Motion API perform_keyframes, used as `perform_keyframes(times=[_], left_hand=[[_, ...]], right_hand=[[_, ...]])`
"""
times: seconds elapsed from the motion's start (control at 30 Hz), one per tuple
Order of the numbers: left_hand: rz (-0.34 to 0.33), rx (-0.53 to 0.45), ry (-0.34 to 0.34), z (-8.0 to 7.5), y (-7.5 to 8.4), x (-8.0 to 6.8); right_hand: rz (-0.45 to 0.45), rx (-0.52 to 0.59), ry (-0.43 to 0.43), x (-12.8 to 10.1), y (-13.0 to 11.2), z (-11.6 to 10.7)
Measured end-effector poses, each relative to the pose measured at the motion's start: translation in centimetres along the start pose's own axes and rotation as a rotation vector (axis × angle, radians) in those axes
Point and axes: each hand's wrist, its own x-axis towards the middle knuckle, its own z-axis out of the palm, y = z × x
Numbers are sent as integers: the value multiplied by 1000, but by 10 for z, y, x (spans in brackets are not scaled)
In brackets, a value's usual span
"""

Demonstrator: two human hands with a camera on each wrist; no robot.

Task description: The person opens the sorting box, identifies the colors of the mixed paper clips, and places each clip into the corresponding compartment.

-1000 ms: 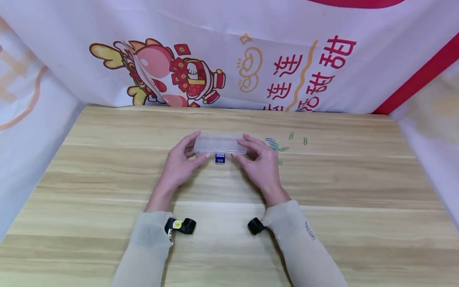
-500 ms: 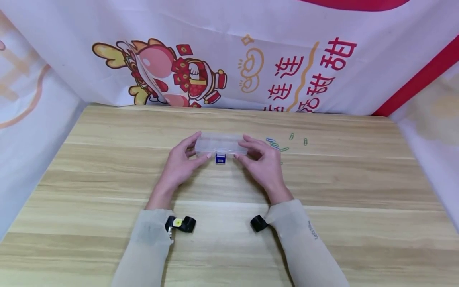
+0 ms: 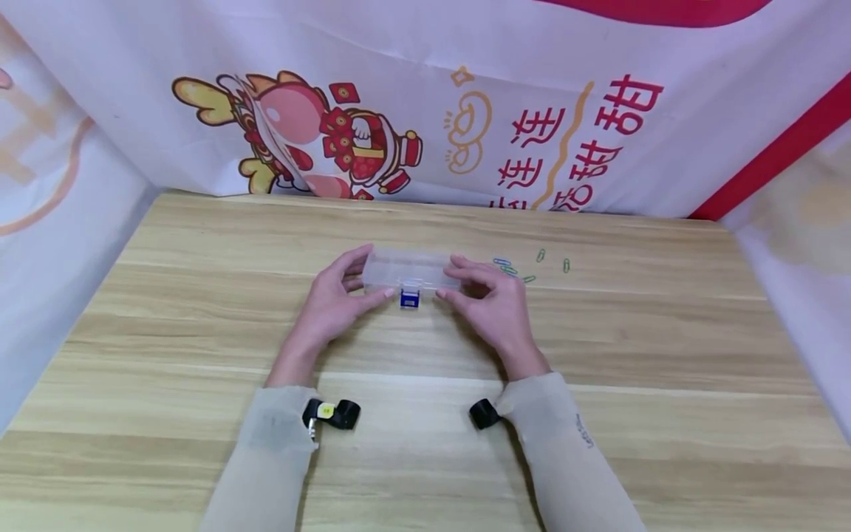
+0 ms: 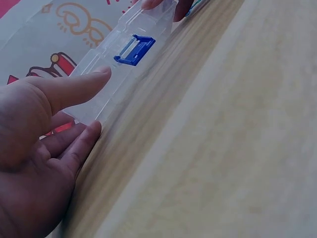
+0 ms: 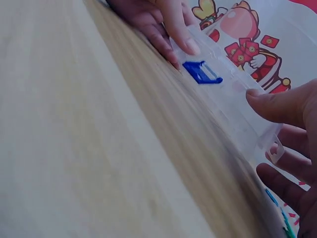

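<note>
Both hands are gripping a clear plastic box (image 3: 410,270) by its two short ends: the left hand (image 3: 330,304) is pinching the left end, with its thumb (image 4: 74,88) lying on the near side and its fingers curling round the far side, while the right hand (image 3: 492,307) is pinching the right end in the same way, thumb (image 5: 282,103) in front and fingers behind. Neither grip is spread; each is closing on the box. That box is sitting long and narrow on the wooden surface (image 3: 199,310), roughly at its middle and a little toward the back, with its long side facing the person. Its blue clasp (image 3: 408,298) is hanging at the middle of the near side, between the two thumbs, and is touching neither hand. Just to the right of the right hand, a loose scatter of coloured paper clips (image 3: 532,267) is lying on the surface, near the box's right end but apart from it. Behind the surface a printed cloth backdrop (image 3: 425,111) with a cartoon figure and red characters is hanging, and pale sleeves (image 3: 279,458) are covering both forearms down to the wrists.
</note>
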Motion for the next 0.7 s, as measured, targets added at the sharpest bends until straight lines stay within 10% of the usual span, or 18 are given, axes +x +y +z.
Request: perform_keyframes(times=[0.43,0.7], left_hand=[[23,-22,44,2,-1,2],[61,-46,69,4,-1,-1]], right_hand=[[73,9,-42,7,-7,-10],[109,10,140,22,-11,-9]])
